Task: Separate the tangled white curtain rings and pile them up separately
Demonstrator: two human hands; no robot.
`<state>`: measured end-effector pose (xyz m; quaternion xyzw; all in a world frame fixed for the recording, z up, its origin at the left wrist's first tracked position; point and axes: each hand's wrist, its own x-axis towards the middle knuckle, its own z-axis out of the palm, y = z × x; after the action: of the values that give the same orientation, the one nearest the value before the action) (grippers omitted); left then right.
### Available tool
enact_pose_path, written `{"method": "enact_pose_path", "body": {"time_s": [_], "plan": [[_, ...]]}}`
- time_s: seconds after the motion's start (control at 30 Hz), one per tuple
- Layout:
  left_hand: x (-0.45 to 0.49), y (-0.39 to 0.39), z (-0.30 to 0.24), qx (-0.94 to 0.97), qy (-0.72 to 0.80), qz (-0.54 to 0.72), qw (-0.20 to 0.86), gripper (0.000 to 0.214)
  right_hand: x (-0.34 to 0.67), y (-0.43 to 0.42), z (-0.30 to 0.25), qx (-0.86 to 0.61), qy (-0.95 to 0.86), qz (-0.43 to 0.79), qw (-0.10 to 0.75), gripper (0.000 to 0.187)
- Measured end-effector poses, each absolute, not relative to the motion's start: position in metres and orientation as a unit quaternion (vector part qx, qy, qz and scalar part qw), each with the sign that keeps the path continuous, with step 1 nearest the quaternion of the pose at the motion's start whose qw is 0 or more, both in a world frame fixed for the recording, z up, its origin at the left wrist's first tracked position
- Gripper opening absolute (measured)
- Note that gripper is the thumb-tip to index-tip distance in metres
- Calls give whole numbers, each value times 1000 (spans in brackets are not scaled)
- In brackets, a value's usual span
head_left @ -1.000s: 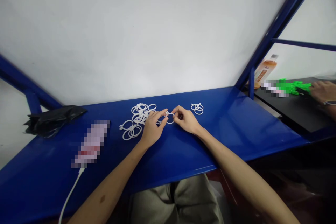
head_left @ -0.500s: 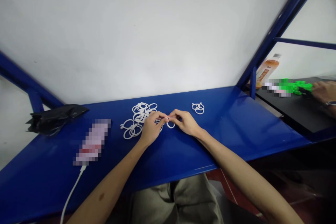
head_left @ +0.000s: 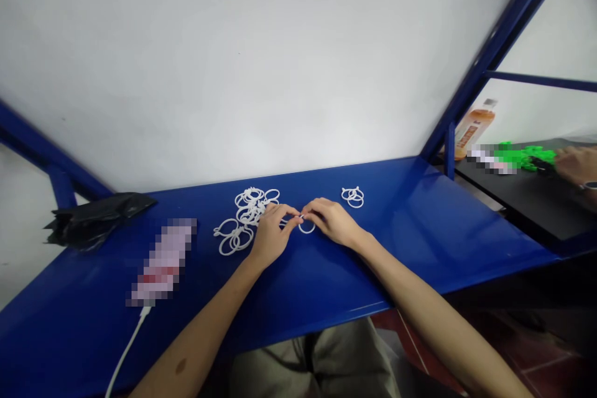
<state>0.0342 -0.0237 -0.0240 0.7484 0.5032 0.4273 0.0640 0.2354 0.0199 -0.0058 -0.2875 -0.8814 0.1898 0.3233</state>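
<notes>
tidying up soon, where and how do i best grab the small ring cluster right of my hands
Probably pinch the cluster at its middle, coming down from above with the nearer right hand once it's free. The thin rings lie flat and overlap there, so one pinch may gather several; whether they're linked, I can't tell.

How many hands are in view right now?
3: the left hand and right hand, both pinching a white ring over the blue table; and a co-worker's hand at far right, beside the green pieces. Others may be out of frame.
</notes>
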Motion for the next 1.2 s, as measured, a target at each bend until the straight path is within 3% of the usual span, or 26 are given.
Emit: {"method": "enact_pose_path", "body": {"time_s": [0.13,0.3,0.63,0.8,0.9,1.0,1.2], "plan": [[37,-23,-31,767,541,340,-61,23,267,45,-7,-481,-799,60,355,20],[38,-27,-37,791,541,266,-107,7,309,72,-14,-652,-673,24,348,22],[43,-32,-30,828,474,290,-74,7,308,73,-23,-663,-678,-9,317,24],[41,-30,-32,831,475,281,-74,10,292,63,-14,-603,-707,-40,367,25],[41,-30,-30,830,466,298,-75,10,270,50,-11,-506,-765,21,398,23],[42,-32,-25,820,464,325,-86,11,245,34,-12,-410,-817,164,371,22],[43,-34,-23,804,468,360,-74,9,226,18,-16,-377,-792,319,360,16]]}}
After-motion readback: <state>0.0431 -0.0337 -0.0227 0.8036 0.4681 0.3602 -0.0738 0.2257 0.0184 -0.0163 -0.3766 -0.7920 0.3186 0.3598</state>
